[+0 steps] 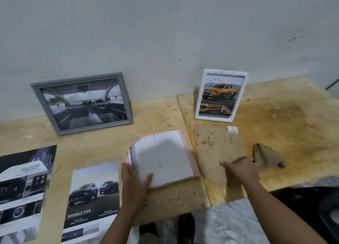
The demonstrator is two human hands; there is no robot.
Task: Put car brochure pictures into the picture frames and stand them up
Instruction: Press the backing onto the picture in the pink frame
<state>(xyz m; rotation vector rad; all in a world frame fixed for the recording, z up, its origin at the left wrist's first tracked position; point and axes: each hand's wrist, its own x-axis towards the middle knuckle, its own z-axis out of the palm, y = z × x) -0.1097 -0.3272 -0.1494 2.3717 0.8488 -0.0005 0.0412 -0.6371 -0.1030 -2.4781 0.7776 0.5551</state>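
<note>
Two frames already stand against the wall: a grey rectangular frame (81, 103) with a car-interior photo at left, and a white rounded-corner frame (221, 95) with a yellow pickup picture further right. Both lean on the pale plywood surface (161, 113).

Loose glossy brochure sheets lie flat at the near left: a dark multi-photo page (23, 188), then a "DOUBLE CAB" page (91, 198) just beside it. Judgement: thin coated paper, light, floppy, slides easily; lift by an edge, since a pinch mid-sheet would crease it.

Centre: a pink arch-shaped frame (186, 150) lies face down with a white brochure page (161, 157), printed side down, laid in it. Your left hand (134, 177) rests open and flat on the near-left corner, thumb across the page, pressing rather than gripping.

Right of that lies the brown arch-shaped fibreboard backing (218, 150), matt, speckled, barcode sticker at the far corner. Judgement: stiff, light, brittle at its edges. Your right hand (242, 169) lies on its near edge with the forefinger extended; a folded brown stand flap (267, 156) sits at the hand's far side, but whether the fingers close on it you cannot tell from this view.

Advice: carry the board by its straight edges and keep the page pinned so it stays square.
</note>
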